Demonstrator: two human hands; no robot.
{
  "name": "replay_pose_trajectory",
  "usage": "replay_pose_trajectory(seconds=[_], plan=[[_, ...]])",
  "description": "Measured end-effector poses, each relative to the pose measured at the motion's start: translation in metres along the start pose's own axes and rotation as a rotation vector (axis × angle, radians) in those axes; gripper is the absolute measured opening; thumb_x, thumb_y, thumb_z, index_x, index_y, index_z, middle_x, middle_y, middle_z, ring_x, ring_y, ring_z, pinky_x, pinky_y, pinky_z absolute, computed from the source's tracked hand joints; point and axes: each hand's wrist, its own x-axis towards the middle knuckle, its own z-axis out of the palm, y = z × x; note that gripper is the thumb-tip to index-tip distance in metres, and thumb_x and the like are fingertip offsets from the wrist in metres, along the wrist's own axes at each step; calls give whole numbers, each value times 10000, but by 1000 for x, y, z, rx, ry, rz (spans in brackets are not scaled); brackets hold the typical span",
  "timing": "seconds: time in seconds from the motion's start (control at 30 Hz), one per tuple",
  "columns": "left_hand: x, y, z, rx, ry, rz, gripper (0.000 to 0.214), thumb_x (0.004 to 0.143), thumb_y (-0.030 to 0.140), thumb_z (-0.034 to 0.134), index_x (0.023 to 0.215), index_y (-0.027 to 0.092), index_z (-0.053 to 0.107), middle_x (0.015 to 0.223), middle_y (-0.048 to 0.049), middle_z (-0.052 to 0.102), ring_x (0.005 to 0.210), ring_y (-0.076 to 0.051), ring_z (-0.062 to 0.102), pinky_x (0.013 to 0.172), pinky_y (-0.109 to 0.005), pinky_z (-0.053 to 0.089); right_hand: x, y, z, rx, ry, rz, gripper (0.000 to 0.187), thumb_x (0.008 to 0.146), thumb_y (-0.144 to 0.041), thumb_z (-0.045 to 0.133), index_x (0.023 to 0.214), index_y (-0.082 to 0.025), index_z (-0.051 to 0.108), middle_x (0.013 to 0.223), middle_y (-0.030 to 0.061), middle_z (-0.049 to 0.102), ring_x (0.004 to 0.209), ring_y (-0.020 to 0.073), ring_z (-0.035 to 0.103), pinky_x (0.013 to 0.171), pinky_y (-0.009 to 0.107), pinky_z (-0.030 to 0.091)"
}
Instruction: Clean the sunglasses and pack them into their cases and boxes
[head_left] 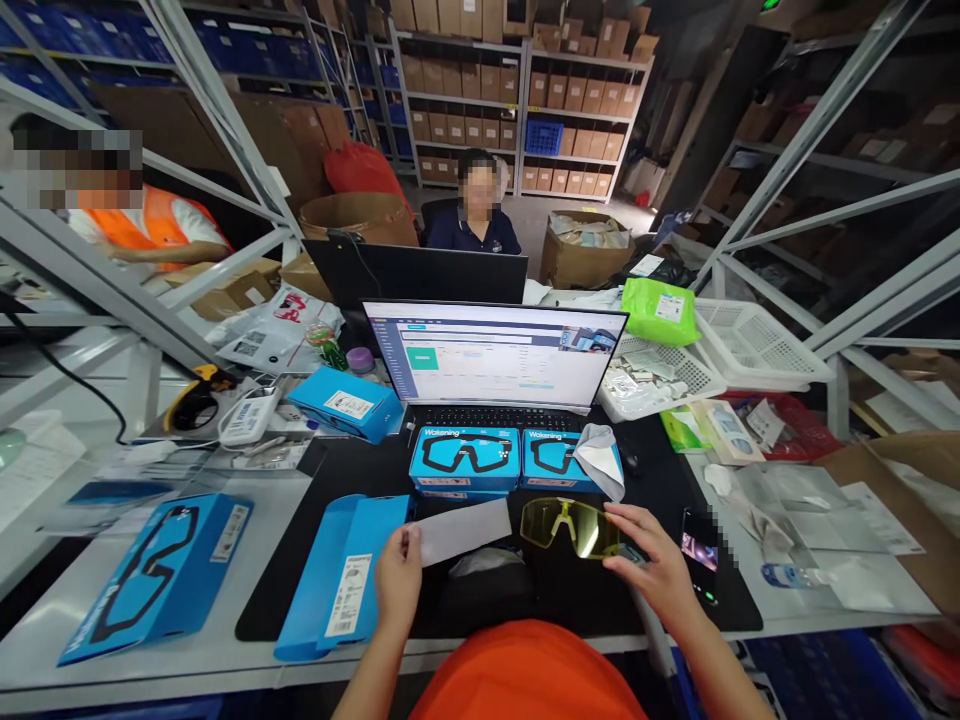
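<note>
My left hand (399, 575) pinches one end of a flat whitish strip (466, 530), which looks like a thin sleeve or folded paper. In my right hand (651, 560) is a pair of yellow-framed sport sunglasses (570, 527), gripped at one side between thumb and fingers. A dark case (487, 590) lies on the black mat below, partly hidden under a pale cloth or bag. An opened blue box (352, 570) rests just left of my left hand. Two stacks of blue glasses boxes (466, 458) stand ahead, with a grey cloth (598, 458) draped over the right one.
A laptop (495, 355) stands behind the boxes. Another blue box (161, 575) lies at the left, and one more (346, 402) beside the laptop. At the right are a phone (699, 560), white baskets (757, 340) and a small bottle (784, 575). Two people sit beyond the table.
</note>
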Motion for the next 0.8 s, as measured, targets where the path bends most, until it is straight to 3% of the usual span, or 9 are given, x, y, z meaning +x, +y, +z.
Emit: replay_pose_trajectory(seconds=[0.1, 0.2, 0.3, 0.43, 0.53, 0.6, 0.7, 0.8], plan=[[-7, 5, 6, 96, 23, 99, 588, 775, 499, 570, 1205, 101, 605, 1282, -232, 608, 1270, -439, 516, 1060, -613, 394, 1, -4, 3, 18, 5, -10, 415, 858, -458, 727, 1238, -298, 675, 1192, 111, 714, 1068, 292, 682, 907, 439, 577], [-29, 26, 7, 157, -49, 272, 632, 803, 420, 592, 1359, 129, 513, 1493, -197, 451, 1439, -373, 343, 1173, -561, 291, 2, -8, 13, 39, -17, -35, 440, 859, -473, 720, 1259, -299, 662, 1198, 106, 709, 1078, 281, 677, 920, 421, 575], [-55, 64, -4, 209, -376, 539, 727, 816, 329, 631, 1484, 234, 360, 1545, -135, 413, 1440, -308, 378, 1162, -517, 356, 7, -12, 23, 57, -76, -90, 469, 870, -487, 699, 1295, -300, 635, 1209, 106, 703, 1104, 274, 660, 947, 418, 564], [-77, 116, -15, 279, -709, 609, 841, 742, 226, 713, 1494, 348, 357, 1629, -52, 296, 1479, -295, 322, 1165, -483, 377, 17, -21, 30, 94, -196, -176, 496, 902, -456, 666, 1361, -293, 571, 1251, 122, 675, 1148, 264, 630, 964, 417, 551], [-80, 132, -7, 314, -724, 588, 705, 764, 193, 668, 1432, 318, 481, 1517, -65, 491, 1395, -278, 464, 1145, -481, 410, 22, -29, 33, 100, -252, -200, 532, 895, -433, 682, 1386, -281, 544, 1262, 135, 663, 1154, 262, 622, 966, 416, 547], [-78, 131, 2, 331, -672, 569, 532, 796, 196, 624, 1321, 282, 604, 1366, -71, 638, 1280, -262, 585, 1098, -460, 470, 22, -32, 34, 90, -288, -209, 557, 877, -417, 711, 1388, -275, 542, 1260, 138, 663, 1154, 260, 623, 972, 411, 540], [-77, 125, 11, 348, -639, 558, 369, 811, 221, 615, 1167, 253, 709, 1195, -64, 736, 1116, -244, 687, 995, -403, 553, 25, -29, 31, 56, -378, -194, 549, 844, -396, 759, 1352, -274, 588, 1271, 139, 659, 1151, 262, 631, 969, 401, 535], [-78, 119, 12, 359, -598, 566, 323, 794, 247, 644, 1101, 256, 746, 1110, -52, 771, 1031, -243, 724, 920, -361, 591, 38, -15, 18, 25, -418, -26, 464, 857, -400, 740, 1293, -274, 642, 1213, 115, 691, 1022, 242, 685, 912, 373, 549]])
